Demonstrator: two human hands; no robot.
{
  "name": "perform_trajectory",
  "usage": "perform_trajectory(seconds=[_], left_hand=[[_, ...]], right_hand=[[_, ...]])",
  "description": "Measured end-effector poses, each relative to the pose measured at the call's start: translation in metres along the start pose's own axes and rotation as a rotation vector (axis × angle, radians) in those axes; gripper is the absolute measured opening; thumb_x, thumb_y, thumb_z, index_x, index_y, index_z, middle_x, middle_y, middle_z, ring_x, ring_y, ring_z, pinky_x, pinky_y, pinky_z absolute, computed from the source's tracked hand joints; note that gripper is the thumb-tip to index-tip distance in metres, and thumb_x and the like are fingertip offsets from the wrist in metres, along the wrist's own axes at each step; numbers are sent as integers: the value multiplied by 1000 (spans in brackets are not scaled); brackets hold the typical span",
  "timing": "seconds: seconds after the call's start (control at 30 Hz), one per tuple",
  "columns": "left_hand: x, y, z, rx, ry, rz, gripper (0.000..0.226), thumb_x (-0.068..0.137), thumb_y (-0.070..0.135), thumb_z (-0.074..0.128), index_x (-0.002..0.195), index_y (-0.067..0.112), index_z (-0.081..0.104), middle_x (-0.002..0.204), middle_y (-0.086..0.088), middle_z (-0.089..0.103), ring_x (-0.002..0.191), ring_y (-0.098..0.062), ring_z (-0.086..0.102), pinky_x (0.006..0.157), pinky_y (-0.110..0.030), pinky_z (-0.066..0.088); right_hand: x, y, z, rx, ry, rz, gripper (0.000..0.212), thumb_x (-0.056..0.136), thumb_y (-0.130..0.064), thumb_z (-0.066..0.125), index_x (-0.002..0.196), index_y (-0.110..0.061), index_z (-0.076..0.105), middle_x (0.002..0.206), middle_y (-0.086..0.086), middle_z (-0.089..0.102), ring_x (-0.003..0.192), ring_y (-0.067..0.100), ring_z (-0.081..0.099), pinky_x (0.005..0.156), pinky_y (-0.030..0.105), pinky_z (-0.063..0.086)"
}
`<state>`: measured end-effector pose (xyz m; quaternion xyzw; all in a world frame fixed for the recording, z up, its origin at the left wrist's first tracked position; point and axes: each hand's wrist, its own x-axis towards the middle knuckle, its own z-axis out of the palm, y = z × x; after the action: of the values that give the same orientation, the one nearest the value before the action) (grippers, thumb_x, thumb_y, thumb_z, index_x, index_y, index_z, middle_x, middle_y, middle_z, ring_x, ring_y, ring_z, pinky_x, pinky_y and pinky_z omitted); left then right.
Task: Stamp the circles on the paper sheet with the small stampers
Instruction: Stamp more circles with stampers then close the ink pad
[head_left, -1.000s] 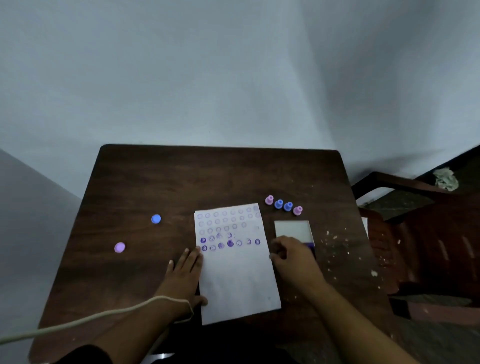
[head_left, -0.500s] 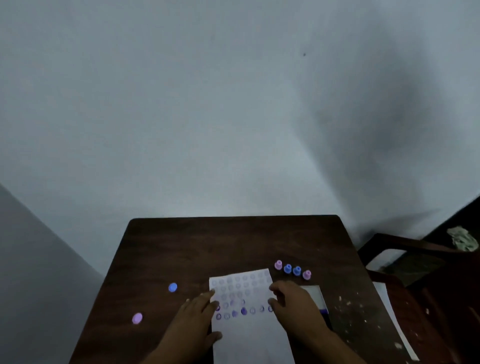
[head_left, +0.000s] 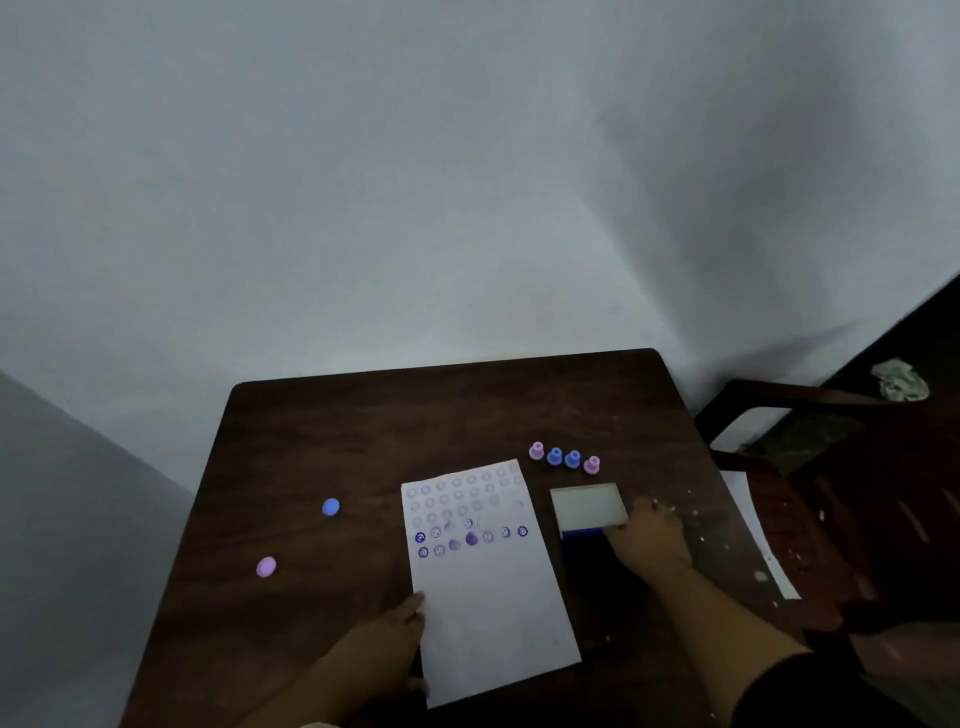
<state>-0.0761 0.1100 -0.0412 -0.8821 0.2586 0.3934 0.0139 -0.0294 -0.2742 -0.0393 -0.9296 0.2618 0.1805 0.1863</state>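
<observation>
a: since my table is so big and dark, where is everything on it?

b: my paper sheet lies in the middle, a bit tilted. the top rows of circles look pale. two rows lower down have purple marks, and one mark looks like a blob.

a: what are your hands doing?

b: my left hand lies flat with straight fingers, touching the left edge of the sheet. it holds nothing. my right hand is at the right side of the ink pad, with its fingers curled down. i can't tell if a stamper is tucked inside, it's too dark.

a: and the small stampers?

b: four stampers stand in a row just behind the pad, pink, blue, blue, pink. a blue cap and a pink cap lie far off on the left.

a: what could go wrong?

b: i think the sheet could slide, because my left hand only touches its edge. then a stamp would miss its circle. too much ink could make another blob. my right arm could also bump the row of stampers and knock them over.
</observation>
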Motion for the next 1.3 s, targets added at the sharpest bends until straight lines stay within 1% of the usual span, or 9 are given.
perform_trajectory(seconds=[0.1, 0.23, 0.37, 0.5, 0.67, 0.83, 0.97, 1.2, 1.3], left_hand=[[4, 2, 4, 40, 3, -5, 89, 95, 51, 62, 159, 4, 22, 171, -12, -4, 153, -28, 23, 122, -43, 26], [8, 3, -1, 45, -51, -1, 83, 97, 47, 60, 159, 6, 23, 172, -9, -5, 150, -28, 30, 117, -43, 35], [9, 4, -5, 87, -53, 4, 72, 99, 42, 58, 157, 9, 30, 172, -8, 2, 143, -29, 41, 112, -46, 43], [11, 1, -18, 64, 82, -24, 72, 95, 50, 56, 154, 14, 38, 170, -2, 18, 139, -28, 46, 110, -44, 44], [16, -3, -28, 53, 173, -34, 80, 94, 51, 58, 159, 16, 28, 172, -1, 5, 149, -23, 32, 113, -38, 39], [19, -5, -23, 43, 94, -62, 83, 92, 51, 61, 158, 14, 29, 172, -2, -1, 144, -23, 39, 109, -40, 45], [21, -6, -18, 63, 73, -56, 83, 92, 53, 60, 158, 12, 30, 172, -3, 0, 144, -23, 40, 109, -40, 45], [24, -3, -20, 71, 50, -61, 84, 92, 53, 60, 157, 11, 30, 172, -4, -3, 143, -20, 41, 106, -38, 46], [25, -1, -20, 78, 53, -61, 84, 93, 53, 60, 157, 9, 29, 172, -7, -3, 145, -21, 39, 109, -38, 43]], right_hand=[[14, -5, 4, 39, -43, 44, 55, 95, -38, 65, 141, -12, 47, 143, 16, 51, 127, 30, 54, 98, 41, 52], [35, -4, 3, 39, 1, 38, 32, 100, -22, 57, 128, -5, 55, 130, 17, 60, 115, 28, 60, 94, 37, 53], [49, -3, -4, 42, 13, 52, 26, 96, -15, 60, 120, -6, 61, 121, 15, 65, 110, 28, 63, 93, 38, 53], [56, -7, -4, 31, -21, 71, 21, 93, -14, 65, 114, -12, 64, 117, 11, 66, 108, 26, 63, 93, 40, 56], [59, -3, -2, 55, -58, 75, 15, 92, -15, 65, 107, -12, 67, 111, 10, 67, 100, 24, 64, 89, 40, 58], [52, 6, -5, 199, -33, -6, 31, 91, -12, 63, 118, -20, 73, 110, 5, 72, 92, 19, 65, 82, 36, 56], [36, 22, -13, 374, -25, -33, 25, 90, -11, 63, 91, -34, 72, 91, -5, 74, 79, 13, 68, 64, 30, 55], [-1, 51, -14, 423, -96, -130, 33, 92, -11, 69, 100, -43, 72, 104, -19, 67, 95, 0, 64, 68, 13, 47], [-15, 64, -5, 323, -56, -253, 33, 89, -10, 71, 111, -35, 74, 111, -15, 63, 101, 2, 62, 84, 16, 48]])
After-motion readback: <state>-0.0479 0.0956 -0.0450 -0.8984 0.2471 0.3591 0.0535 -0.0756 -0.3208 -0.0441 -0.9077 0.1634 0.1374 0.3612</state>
